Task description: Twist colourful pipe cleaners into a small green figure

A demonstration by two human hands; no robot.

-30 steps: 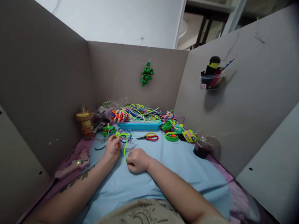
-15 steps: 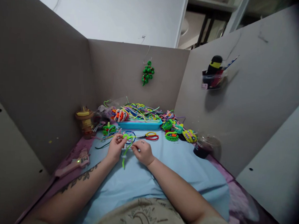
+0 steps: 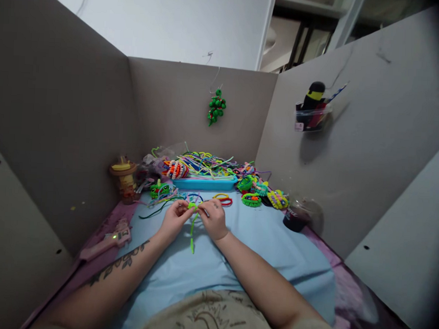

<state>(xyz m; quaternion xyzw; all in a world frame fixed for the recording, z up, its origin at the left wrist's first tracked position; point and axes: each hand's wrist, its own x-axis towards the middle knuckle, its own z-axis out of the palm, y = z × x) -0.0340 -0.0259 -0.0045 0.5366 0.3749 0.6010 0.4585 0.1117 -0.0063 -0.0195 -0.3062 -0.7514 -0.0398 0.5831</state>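
Observation:
Both hands meet over the light blue cloth (image 3: pixel 259 245) at the middle of the table. My left hand (image 3: pixel 173 222) and my right hand (image 3: pixel 214 220) each pinch the top of a bright green pipe cleaner (image 3: pixel 192 228), whose free end hangs down between them onto the cloth. The fingers of both hands are closed on it. Just beyond the hands lie red and yellow scissors (image 3: pixel 223 199), partly hidden by my right hand.
A blue tray (image 3: pixel 203 184) heaped with coloured pipe cleaners stands at the back, with finished green and yellow pieces (image 3: pixel 252 199) to its right. A pink glue gun (image 3: pixel 107 241) lies at left, a dark cup (image 3: pixel 293 220) at right. Grey partition walls enclose the table.
My right hand has moved up from the cloth to meet my left hand. Both hands have shifted right, and the green pipe cleaner now hangs straight down between them.

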